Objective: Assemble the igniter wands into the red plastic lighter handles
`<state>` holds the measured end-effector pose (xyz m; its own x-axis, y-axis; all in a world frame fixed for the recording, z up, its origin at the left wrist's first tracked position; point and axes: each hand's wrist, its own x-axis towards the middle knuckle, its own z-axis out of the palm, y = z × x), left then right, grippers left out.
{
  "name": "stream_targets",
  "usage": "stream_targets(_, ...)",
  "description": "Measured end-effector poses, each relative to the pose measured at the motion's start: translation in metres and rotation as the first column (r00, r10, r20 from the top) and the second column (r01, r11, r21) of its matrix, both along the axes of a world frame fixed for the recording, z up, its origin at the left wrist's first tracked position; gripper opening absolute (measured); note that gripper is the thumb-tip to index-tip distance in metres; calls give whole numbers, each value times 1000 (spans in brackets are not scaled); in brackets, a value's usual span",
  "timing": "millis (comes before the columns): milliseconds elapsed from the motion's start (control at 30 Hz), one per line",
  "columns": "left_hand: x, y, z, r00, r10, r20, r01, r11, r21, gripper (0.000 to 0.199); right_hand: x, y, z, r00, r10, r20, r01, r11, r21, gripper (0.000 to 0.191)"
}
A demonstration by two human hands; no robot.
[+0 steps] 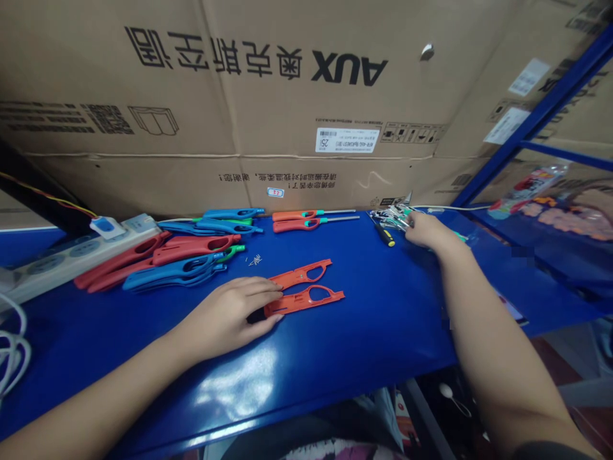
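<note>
Two orange-red lighter casing halves, an upper one [301,275] and a lower one [306,301], lie side by side on the blue table with their hollow insides up. My left hand [239,313] is closed around their left ends, fingertips on the upper half and thumb at the lower half's near edge. At the back right, my right hand [424,231] reaches into a pile of metal lighter parts [393,216]. Its fingers are bent and partly hidden, and what they pinch cannot be made out. A yellow-and-black screwdriver [384,235] lies beside the pile.
Two orange lighters with metal rods [306,223] lie at the back. Blue, red and green casings [177,271] are heaped left, near a white power strip [71,252]. Small screws [255,260] lie mid-table. A cardboard wall [268,128] stands behind; a blue frame [507,153] rises right.
</note>
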<state>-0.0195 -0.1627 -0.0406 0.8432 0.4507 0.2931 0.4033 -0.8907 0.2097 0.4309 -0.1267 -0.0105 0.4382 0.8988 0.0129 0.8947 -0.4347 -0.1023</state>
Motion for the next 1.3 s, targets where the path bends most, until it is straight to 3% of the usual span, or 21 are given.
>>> stream_targets(133, 1, 0, 1, 1000, 2, -14, -2, 1000, -8, 29, -7, 2, -5, 994, 110, -21, -108, 991, 76, 67)
stream_targets(200, 1, 0, 1, 1000, 5, -20, -5, 1000, -8, 29, -9, 2, -8, 986, 165, -38, -160, 981, 108, 71)
stream_targets(400, 0, 0, 1, 1000, 2, -19, -2, 1000, -9, 28, -13, 2, -11, 976, 214, -49, -190, 934, 302, 43)
stream_targets(600, 1, -1, 1, 1000, -2, -18, 1, 1000, -26, 27, -17, 1, -5, 969, 239, -58, -164, 806, 569, 34)
stream_targets(767, 0, 0, 6, 999, 0, -37, -1, 1000, -31, 26, -23, -1, 0, 935, 346, -81, -212, 726, 654, 27)
stream_targets(900, -9, 4, 19, 993, 14, -118, -20, 999, -50, 24, -41, -7, 5, 836, 537, -115, -367, 703, 609, 26)
stream_targets(1033, -15, 7, 30, 988, 12, -151, -16, 1000, -26, 26, -76, -21, 11, 685, 722, -97, -569, 614, 547, 26)
stream_targets(1167, -9, 2, 28, 990, 122, 76, -122, 993, -8, 31, -115, -37, 8, 569, 821, -49, -653, 487, 580, 32)
stream_targets(1300, 0, -10, 19, 887, 327, 325, -299, 945, -134, 52, -149, -53, -1, 447, 894, 9, -746, 367, 556, 29)
